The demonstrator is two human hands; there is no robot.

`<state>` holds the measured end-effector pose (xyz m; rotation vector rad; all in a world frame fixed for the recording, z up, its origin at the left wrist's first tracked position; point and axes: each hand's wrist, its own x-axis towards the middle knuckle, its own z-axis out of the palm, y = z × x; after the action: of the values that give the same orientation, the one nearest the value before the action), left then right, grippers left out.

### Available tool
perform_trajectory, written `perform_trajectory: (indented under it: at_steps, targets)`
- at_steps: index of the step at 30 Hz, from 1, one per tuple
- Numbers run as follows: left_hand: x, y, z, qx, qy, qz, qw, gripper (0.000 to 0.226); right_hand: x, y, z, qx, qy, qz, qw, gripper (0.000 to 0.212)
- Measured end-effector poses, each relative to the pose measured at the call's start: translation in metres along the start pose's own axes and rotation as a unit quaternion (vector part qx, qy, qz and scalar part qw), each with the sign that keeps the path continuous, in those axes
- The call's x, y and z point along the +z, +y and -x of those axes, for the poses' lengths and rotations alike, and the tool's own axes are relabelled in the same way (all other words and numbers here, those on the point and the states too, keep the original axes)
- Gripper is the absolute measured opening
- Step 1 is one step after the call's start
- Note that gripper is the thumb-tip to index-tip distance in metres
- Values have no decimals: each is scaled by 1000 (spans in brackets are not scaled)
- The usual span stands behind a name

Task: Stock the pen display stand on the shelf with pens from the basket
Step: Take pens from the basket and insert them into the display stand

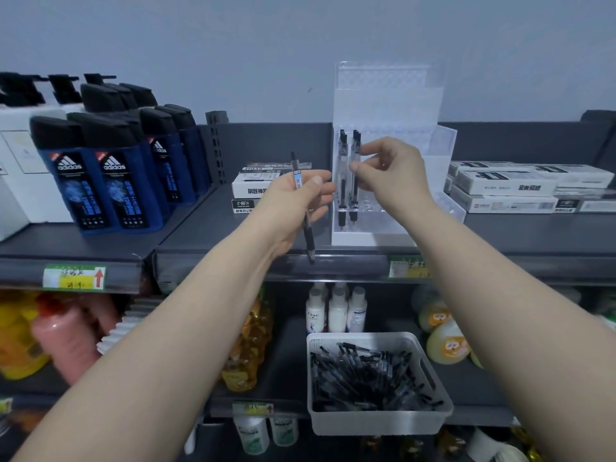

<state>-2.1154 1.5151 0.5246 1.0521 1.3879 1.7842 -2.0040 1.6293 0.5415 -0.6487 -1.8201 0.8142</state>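
A clear acrylic pen display stand [393,105] stands on the dark upper shelf [213,235]. A few black pens sit upright in its lower left slots. My right hand [386,170] pinches one of those pens [355,168] between thumb and fingertips at the stand's front. My left hand [296,208] grips another black pen [301,201], held nearly upright just left of the stand. On the shelf below, a white plastic basket [376,425] holds several black pens [363,378].
Blue shower gel bottles [110,175] crowd the upper shelf's left part. White pen boxes lie left [250,188] and right [506,191] of the stand. Small white bottles [336,310], oil bottles [248,345] and yellow containers [443,341] stand on the lower shelf around the basket.
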Motion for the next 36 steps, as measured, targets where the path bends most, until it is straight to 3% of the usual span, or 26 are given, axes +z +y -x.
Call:
perform_trajectory:
  at_steps: [5,7,10,12,15,18,20,26,31,36]
  targets:
    - [-5,8,13,32,-44,-31,998,21,-11,-17,20,-53,55,57,995,20]
    - [-1,9,21,25,-113,-39,993,21,-11,-34,35,-83,7,32,996,9]
    - [10,9,30,1,-184,-26,983,25,-7,-48,48,-51,-119,-22,991,3]
    - [14,9,32,0,-192,-5,981,16,-12,-50,48,-15,-124,-75,989,9]
    - [10,4,30,9,-141,45,989,9,-23,-51,43,11,-67,-103,992,14]
    - [11,0,31,19,-134,66,989,15,-26,-48,45,35,-117,-119,985,7]
    - [14,0,31,21,-132,61,989,16,-26,-46,49,47,-139,-147,978,13]
    - [3,-7,10,107,61,-118,985,6,-38,-58,22,41,-20,-169,985,8]
    - [4,-19,3,81,52,-207,974,24,-31,-50,4,31,13,-106,994,13]
    - [7,-29,0,55,39,-213,975,20,-18,-31,2,45,1,-62,997,11]
